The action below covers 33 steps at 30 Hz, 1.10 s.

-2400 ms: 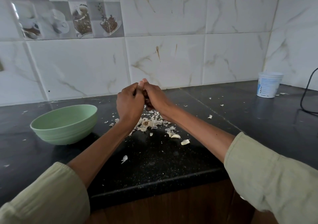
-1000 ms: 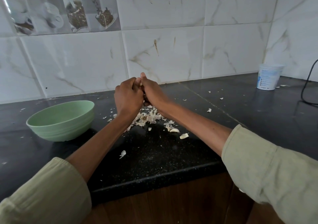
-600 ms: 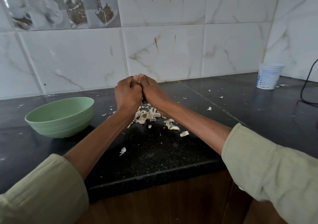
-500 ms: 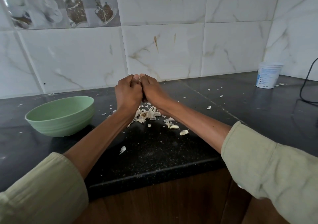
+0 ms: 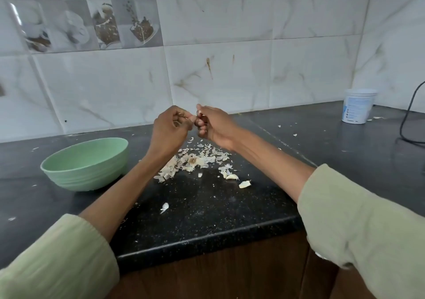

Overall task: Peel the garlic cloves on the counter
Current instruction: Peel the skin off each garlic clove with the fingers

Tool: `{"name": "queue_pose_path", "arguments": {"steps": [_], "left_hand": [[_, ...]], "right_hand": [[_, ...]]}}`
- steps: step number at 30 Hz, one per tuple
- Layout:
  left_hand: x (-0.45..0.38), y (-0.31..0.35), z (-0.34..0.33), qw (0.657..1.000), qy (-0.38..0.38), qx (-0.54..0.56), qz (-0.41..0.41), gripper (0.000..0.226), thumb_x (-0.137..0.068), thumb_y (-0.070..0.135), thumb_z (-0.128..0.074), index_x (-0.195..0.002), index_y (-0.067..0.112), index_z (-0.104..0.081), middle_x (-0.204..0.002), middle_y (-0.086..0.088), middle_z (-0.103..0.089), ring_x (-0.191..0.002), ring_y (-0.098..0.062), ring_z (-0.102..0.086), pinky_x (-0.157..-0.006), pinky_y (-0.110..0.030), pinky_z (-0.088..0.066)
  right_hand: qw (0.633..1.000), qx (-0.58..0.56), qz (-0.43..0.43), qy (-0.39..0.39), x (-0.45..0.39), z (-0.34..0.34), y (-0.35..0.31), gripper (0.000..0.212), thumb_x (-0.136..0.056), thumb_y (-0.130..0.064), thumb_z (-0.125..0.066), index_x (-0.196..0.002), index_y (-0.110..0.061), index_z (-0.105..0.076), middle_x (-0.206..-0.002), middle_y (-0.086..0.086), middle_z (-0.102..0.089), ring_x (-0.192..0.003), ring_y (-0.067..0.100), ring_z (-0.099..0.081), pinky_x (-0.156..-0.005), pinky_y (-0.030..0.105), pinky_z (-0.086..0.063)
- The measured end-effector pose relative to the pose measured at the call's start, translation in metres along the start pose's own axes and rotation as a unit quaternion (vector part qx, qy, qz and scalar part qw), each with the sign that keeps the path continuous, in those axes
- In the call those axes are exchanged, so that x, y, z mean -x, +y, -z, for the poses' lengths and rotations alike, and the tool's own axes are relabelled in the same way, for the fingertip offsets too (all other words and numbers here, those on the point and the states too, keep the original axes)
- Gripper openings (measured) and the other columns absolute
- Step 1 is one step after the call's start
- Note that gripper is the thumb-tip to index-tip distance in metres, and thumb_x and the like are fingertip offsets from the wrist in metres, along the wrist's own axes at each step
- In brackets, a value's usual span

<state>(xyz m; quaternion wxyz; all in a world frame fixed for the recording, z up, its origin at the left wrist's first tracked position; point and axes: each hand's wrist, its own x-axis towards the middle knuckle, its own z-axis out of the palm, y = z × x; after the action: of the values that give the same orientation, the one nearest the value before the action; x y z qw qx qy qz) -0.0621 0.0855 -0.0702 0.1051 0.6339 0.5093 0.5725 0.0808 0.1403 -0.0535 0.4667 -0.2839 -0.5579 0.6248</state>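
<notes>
A small pale garlic clove (image 5: 195,117) is pinched between both grips, left hand (image 5: 169,129) and right hand (image 5: 215,126); if squeezed hard, it could be shot onto the black speckled stone surface (image 5: 207,206).

Pale green sleeves (image 5: 358,227), perhaps ribbed cuffs.

Hands parted over the peel heap

Half a second ago the two fists were pressed knuckle to knuckle; now the left hand (image 5: 169,129) and right hand (image 5: 215,126) stand slightly apart, meeting only at the fingers (image 5: 199,122). A small pale garlic clove (image 5: 195,117), hidden inside the closed fists before, shows pinched between their tips, too small to tell if skinned. Both hands have rotated outward, palms more exposed. The scattered heap of papery white garlic skins (image 5: 197,159) on the black speckled worktop (image 5: 207,209) lies more uncovered beneath them.
</notes>
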Motion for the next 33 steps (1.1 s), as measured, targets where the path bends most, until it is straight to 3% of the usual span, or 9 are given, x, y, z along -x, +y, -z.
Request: {"name": "queue_pose_path", "arguments": {"steps": [3, 10, 13, 16, 20, 24, 27, 30, 33], "left_hand": [[0.000, -0.003, 0.003, 1.000, -0.021, -0.007, -0.001, 0.009, -0.099, 0.009, -0.066, -0.105, 0.016, -0.068, -0.084, -0.003, -0.072, -0.063, -0.010, -0.063, -0.058, -0.022, -0.053], [-0.003, -0.003, 0.004, 0.996, -0.080, 0.041, 0.018, 0.019, -0.109, 0.004, -0.050, -0.110, 0.004, -0.069, -0.088, -0.008, -0.073, -0.065, -0.014, -0.065, -0.055, -0.022, -0.051], [-0.007, -0.002, 0.006, 0.996, -0.068, 0.050, 0.034, 0.024, -0.110, 0.005, -0.044, -0.111, 0.002, -0.067, -0.085, -0.007, -0.073, -0.065, -0.016, -0.064, -0.055, -0.023, -0.050], [-0.012, -0.011, 0.010, 0.998, -0.034, 0.003, 0.058, 0.024, -0.107, 0.006, -0.045, -0.108, 0.006, -0.069, -0.083, -0.005, -0.075, -0.066, -0.015, -0.064, -0.062, -0.029, -0.050], [-0.013, -0.023, 0.012, 0.991, -0.054, -0.105, 0.062, 0.012, -0.101, 0.006, -0.063, -0.102, 0.010, -0.074, -0.086, 0.001, -0.076, -0.073, -0.009, -0.068, -0.068, -0.024, -0.051], [-0.012, -0.028, 0.008, 0.977, -0.084, -0.192, 0.028, 0.007, -0.099, 0.017, -0.073, -0.095, 0.015, -0.078, -0.084, 0.004, -0.074, -0.073, -0.004, -0.064, -0.060, -0.020, -0.044], [-0.013, -0.028, 0.008, 0.976, -0.094, -0.194, 0.034, 0.024, -0.107, 0.024, -0.059, -0.094, 0.019, -0.078, -0.089, 0.003, -0.077, -0.075, -0.009, -0.069, -0.066, -0.027, -0.051], [-0.011, -0.024, 0.004, 0.977, -0.090, -0.188, 0.053, 0.057, -0.113, 0.047, -0.037, -0.087, 0.020, -0.081, -0.087, 0.004, -0.077, -0.079, -0.012, -0.071, -0.078, -0.032, -0.055], [-0.013, -0.022, 0.001, 0.977, -0.053, -0.197, 0.056, 0.065, -0.112, 0.049, -0.036, -0.073, 0.020, -0.078, -0.071, 0.005, -0.071, -0.066, -0.012, -0.064, -0.069, -0.032, -0.050]], "right_hand": [[0.998, -0.043, -0.032, -0.037, -0.002, 0.003, 0.003, 0.036, -0.110, -0.019, -0.042, -0.074, -0.016, -0.044, -0.064, 0.000, -0.040, -0.052, 0.010, -0.034, -0.047, 0.019, -0.036], [0.998, -0.049, -0.028, -0.036, -0.009, 0.010, 0.006, 0.044, -0.111, -0.030, -0.040, -0.068, -0.018, -0.040, -0.055, -0.003, -0.035, -0.049, 0.010, -0.027, -0.044, 0.019, -0.027], [0.998, 0.034, -0.013, -0.045, -0.010, 0.012, 0.005, 0.048, -0.113, -0.041, -0.037, -0.071, -0.017, -0.043, -0.056, -0.002, -0.038, -0.050, 0.012, -0.028, -0.047, 0.021, -0.032], [0.985, 0.168, 0.028, -0.014, -0.008, 0.015, 0.006, 0.040, -0.113, -0.033, -0.041, -0.084, -0.011, -0.058, -0.059, 0.000, -0.051, -0.052, 0.014, -0.043, -0.052, 0.025, -0.047], [0.909, 0.397, 0.126, 0.006, -0.011, 0.026, 0.012, 0.018, -0.107, -0.007, -0.052, -0.104, -0.007, -0.070, -0.078, 0.005, -0.074, -0.065, 0.013, -0.071, -0.065, 0.025, -0.060], [0.842, 0.511, 0.173, -0.017, -0.016, 0.030, 0.021, 0.018, -0.095, -0.004, -0.069, -0.101, -0.020, -0.077, -0.094, -0.008, -0.074, -0.087, 0.003, -0.066, -0.076, 0.021, -0.051], [0.823, 0.538, 0.174, -0.044, -0.020, 0.029, 0.025, 0.013, -0.097, -0.010, -0.071, -0.100, -0.021, -0.076, -0.090, -0.017, -0.069, -0.084, -0.006, -0.059, -0.072, 0.016, -0.044], [0.785, 0.591, 0.181, -0.050, -0.024, 0.025, 0.031, 0.009, -0.097, -0.020, -0.072, -0.101, -0.014, -0.078, -0.093, -0.007, -0.075, -0.083, 0.004, -0.066, -0.080, 0.029, -0.055], [0.764, 0.617, 0.181, -0.053, -0.030, 0.021, 0.035, 0.011, -0.092, -0.024, -0.079, -0.096, -0.014, -0.079, -0.093, -0.002, -0.077, -0.085, 0.010, -0.071, -0.087, 0.032, -0.057]]}}
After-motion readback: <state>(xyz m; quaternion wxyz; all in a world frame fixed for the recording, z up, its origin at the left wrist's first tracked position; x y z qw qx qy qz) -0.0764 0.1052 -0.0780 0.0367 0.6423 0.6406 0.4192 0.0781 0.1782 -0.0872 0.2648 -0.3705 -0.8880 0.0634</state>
